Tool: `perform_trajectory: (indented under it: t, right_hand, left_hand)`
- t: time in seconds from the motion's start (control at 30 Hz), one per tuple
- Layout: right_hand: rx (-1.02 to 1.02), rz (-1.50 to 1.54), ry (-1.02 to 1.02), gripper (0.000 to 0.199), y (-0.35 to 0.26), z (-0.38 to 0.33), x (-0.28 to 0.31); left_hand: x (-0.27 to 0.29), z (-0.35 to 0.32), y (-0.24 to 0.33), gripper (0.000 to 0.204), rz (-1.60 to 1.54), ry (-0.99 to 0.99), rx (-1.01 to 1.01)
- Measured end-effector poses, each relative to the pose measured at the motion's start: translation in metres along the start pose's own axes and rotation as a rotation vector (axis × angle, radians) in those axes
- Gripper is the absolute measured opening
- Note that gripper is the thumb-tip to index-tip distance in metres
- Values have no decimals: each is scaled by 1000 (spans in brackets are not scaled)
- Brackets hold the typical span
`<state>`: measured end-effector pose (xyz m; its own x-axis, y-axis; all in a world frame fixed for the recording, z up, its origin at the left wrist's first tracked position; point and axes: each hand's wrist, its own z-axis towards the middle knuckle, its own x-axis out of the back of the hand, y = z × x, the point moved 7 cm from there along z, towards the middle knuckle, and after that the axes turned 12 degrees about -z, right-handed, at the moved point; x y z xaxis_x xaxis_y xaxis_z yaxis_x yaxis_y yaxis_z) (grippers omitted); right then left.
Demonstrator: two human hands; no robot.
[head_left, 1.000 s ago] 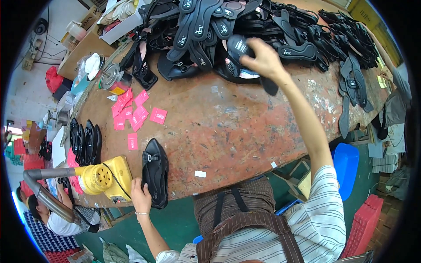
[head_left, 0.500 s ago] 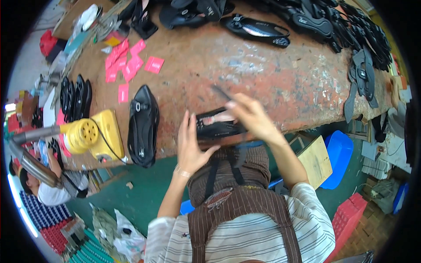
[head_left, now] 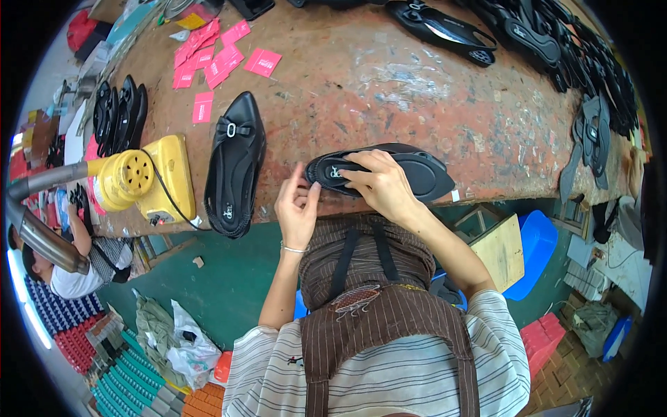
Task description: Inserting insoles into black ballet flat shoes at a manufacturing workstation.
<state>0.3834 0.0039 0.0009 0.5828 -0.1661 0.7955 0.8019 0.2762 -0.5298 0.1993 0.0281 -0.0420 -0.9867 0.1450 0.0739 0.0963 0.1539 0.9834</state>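
Note:
A black slingback shoe [head_left: 326,149] lies sideways near the table's front edge, its heel end toward the left. Over its heel is a black insole with a pale printed mark, and my right hand [head_left: 382,184] has its bent fingers pressed on it. Right of that hand shows a wide black padded oval [head_left: 427,177]; whether it is part of this insole, I cannot tell. My left hand [head_left: 297,212] is at the heel end, thumb by the heel rim, forefinger raised, other fingers curled. Farther left, a finished-looking black pointed shoe [head_left: 237,163] with a bow stands upright.
Left of the pointed shoe is a yellow machine [head_left: 163,177] with a grey hose and cord. Pink cards [head_left: 219,62] lie scattered behind it. Black shoes [head_left: 445,31] and heaped footwear [head_left: 535,45] fill the far right. Another person's arm [head_left: 80,233] shows at far left.
The pinkish area inside the shoe is now covered by the black insole. My right hand, blurred with a dark strip before, has come down onto it. The view has shifted.

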Motion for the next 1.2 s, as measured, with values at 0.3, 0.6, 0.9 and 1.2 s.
perform_trajectory:
  t: [0.3,0.6,0.9,1.2]
  right_hand:
    - [-1,44,-80,25,-2,13,-22]
    - [356,16,-218,34,-21,9,-33]
    - [-10,-431,-205,44,-15,-15,-11]
    - [-687,-108,334,56,86,28,70]
  left_hand:
    - [-5,18,-10,34,48,60,-56]
    - [-5,31,-21,12,-86,141,115]
    - [-7,32,-7,9,100,95,29]
    - [-71,-42,26,17,598,-195,-243]
